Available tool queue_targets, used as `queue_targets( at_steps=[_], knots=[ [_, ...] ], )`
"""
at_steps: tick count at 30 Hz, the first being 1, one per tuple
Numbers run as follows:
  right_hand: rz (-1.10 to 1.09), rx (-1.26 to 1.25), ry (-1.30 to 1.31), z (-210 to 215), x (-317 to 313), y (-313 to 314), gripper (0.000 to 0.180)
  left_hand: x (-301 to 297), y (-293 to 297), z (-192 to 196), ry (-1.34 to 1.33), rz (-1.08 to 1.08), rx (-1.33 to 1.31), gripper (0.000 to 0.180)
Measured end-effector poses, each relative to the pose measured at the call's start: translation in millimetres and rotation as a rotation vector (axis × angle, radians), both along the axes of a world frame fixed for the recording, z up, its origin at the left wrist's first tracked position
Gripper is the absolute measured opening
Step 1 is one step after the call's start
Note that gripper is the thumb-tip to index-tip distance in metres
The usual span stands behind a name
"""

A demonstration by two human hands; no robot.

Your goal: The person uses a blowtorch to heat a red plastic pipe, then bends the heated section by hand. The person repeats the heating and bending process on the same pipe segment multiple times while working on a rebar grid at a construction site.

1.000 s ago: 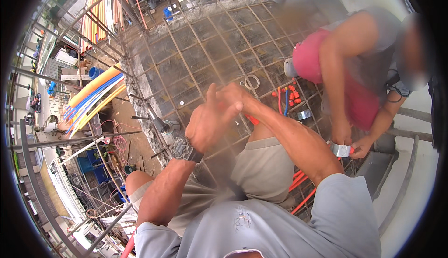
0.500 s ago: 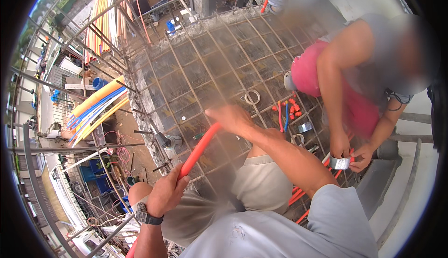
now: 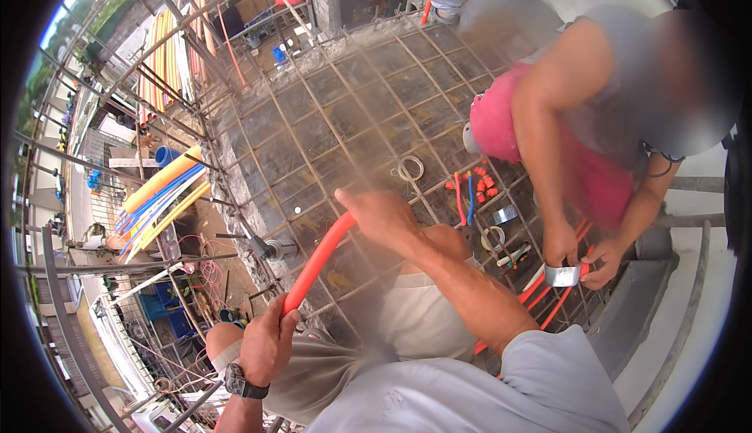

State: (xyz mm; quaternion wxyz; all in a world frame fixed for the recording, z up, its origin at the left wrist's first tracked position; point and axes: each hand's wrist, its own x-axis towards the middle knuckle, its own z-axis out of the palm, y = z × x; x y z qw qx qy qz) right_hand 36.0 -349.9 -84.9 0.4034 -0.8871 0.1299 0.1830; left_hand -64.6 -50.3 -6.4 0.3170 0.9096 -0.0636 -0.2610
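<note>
Got both fists wrapped tight on this long orange plastic conduit (image 3: 317, 257), left hand (image 3: 265, 344) near, right hand (image 3: 377, 215) farther along, over the rusty rebar mesh (image 3: 329, 120). I'd bend it slow so it doesn't kink.

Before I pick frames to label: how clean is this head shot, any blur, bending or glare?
Head view: daylight, no harsh glare; the right hand and the orange tube are smeared by motion; the left hand is sharper; the rebar grid bows toward the rim; black corners frame the circle.
</note>
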Motion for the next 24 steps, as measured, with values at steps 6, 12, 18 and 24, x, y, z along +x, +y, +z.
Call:
queue_targets(
  at_steps=[6,12,18,24],
  knots=[
    [-0.083,0.016,0.012,10.2,-5.1,-10.8,0.076,-3.5,-10.7,-2.7,-0.050,-0.038,-0.021,0.041],
    [-0.044,0.144,-0.086,-1.4,-19.1,-17.3,0.074,6.1,-11.9,-8.0,-0.025,-0.106,0.008,0.039],
    [0.020,0.699,-0.076,-19.1,-34.6,-39.6,0.030,32.5,-46.0,-12.3,-0.074,-0.098,-0.115,0.037],
    [-0.024,0.812,-0.089,-6.6,-39.2,-51.4,0.025,71.2,-106.9,-29.6,-0.260,-0.190,-0.115,0.038]
  ],
)
